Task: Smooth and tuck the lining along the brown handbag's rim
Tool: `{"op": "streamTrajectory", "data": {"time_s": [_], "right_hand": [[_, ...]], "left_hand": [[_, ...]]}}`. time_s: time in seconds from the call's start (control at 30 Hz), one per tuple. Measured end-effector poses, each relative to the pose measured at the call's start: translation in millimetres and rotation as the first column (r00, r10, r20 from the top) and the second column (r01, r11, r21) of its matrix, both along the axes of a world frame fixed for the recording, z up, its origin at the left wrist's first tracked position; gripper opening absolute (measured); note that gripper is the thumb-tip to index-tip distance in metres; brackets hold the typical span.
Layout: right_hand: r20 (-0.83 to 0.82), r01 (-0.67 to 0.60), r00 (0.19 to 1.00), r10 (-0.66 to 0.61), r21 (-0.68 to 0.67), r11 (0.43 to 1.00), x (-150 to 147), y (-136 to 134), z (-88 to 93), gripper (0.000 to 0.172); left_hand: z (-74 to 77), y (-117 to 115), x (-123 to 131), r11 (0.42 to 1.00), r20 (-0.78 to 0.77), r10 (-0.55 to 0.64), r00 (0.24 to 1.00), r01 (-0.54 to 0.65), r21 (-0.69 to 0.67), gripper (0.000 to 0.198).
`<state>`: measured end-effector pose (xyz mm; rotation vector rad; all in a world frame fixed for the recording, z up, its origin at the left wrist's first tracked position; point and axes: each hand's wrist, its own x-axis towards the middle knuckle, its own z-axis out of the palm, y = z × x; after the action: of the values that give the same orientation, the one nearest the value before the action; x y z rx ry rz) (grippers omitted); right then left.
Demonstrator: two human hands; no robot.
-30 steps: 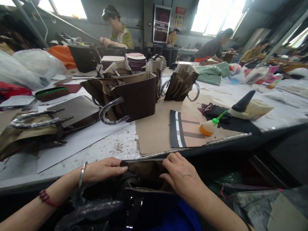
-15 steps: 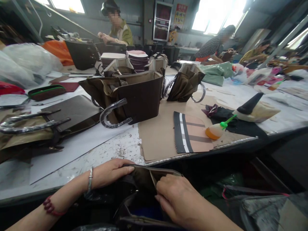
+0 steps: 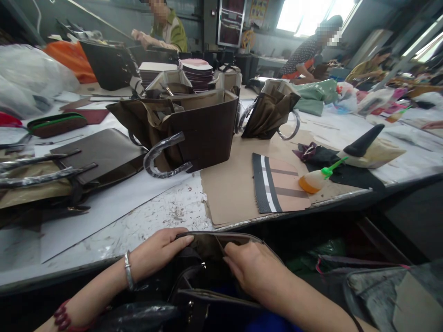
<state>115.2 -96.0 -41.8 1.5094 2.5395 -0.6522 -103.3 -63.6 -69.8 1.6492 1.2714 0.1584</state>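
Observation:
A dark handbag (image 3: 207, 295) lies below the table's front edge, its mouth facing up and its lining showing. My left hand (image 3: 161, 251) grips the bag's far rim at the left, thumb over the edge and fingers hidden behind. Inside the mouth, my right hand (image 3: 254, 267) is closed with its fingertips on the brown lining (image 3: 216, 244), pinching a fold or edge of it. Plastic wrap (image 3: 138, 318) covers a part of the bag nearest me, probably a handle.
On the white table (image 3: 173, 207) stand a brown handbag (image 3: 207, 133) and a smaller bag (image 3: 270, 110). A striped panel (image 3: 282, 184) lies on cardboard (image 3: 224, 198) beside a green-nozzled bottle (image 3: 313, 180). Another bag (image 3: 100, 152) lies at left. Co-workers (image 3: 173, 27) sit farther back.
The view has tilted down slightly. My right hand stays at the lining with a small shift, and the bag's near side shows more, with blue inside. My left hand keeps its hold.

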Motion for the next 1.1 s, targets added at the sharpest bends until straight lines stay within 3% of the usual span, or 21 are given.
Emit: {"op": "streamTrajectory", "data": {"time_s": [0.1, 0.17, 0.3, 0.43, 0.67, 0.87, 1.1], "right_hand": [[-0.009, -0.297, 0.955, 0.297, -0.037, 0.954, -5.8, -7.5, 3.1, 0.009], [-0.048, -0.364, 0.931, 0.362, -0.052, 0.93, -5.8, -11.1, 3.4, 0.009], [-0.12, -0.114, 0.987, 0.11, -0.026, 0.993, -1.0, -7.6, 2.1, 0.014], [-0.218, 0.047, 0.973, -0.081, -0.159, 0.986, -2.6, 0.3, 1.9, 0.012], [-0.084, -0.028, 0.996, 0.023, -0.056, 0.998, -10.8, 8.7, 4.1, 0.019], [-0.003, 0.109, 0.994, -0.109, 0.04, 0.993, -5.4, 13.7, -4.5, 0.022], [0.067, 0.126, 0.989, -0.132, 0.08, 0.989, -6.0, 22.7, -13.0, 0.028]], "left_hand": [[-2.6, -2.8, 1.6, 0.998, -0.04, 0.038, 0.998, -0.036, 0.052, 0.04], [-4.1, -4.3, 1.6, 0.996, -0.043, 0.057, 0.997, -0.054, 0.073, 0.04], [-4.1, -7.6, -0.3, 0.995, 0.081, 0.066, 0.995, -0.072, 0.072, 0.035], [-3.1, -12.0, -0.6, 0.997, 0.125, 0.07, 0.99, -0.066, -0.043, 0.037], [-6.9, -13.4, 1.1, 0.985, 0.12, 0.142, 0.983, -0.152, 0.082, 0.034], [-10.5, -8.1, 2.2, 0.992, 0.168, 0.101, 0.981, -0.113, 0.058, 0.036], [-11.7, -4.6, 5.1, 0.991, 0.139, 0.105, 0.985, -0.116, 0.067, 0.037]]}}
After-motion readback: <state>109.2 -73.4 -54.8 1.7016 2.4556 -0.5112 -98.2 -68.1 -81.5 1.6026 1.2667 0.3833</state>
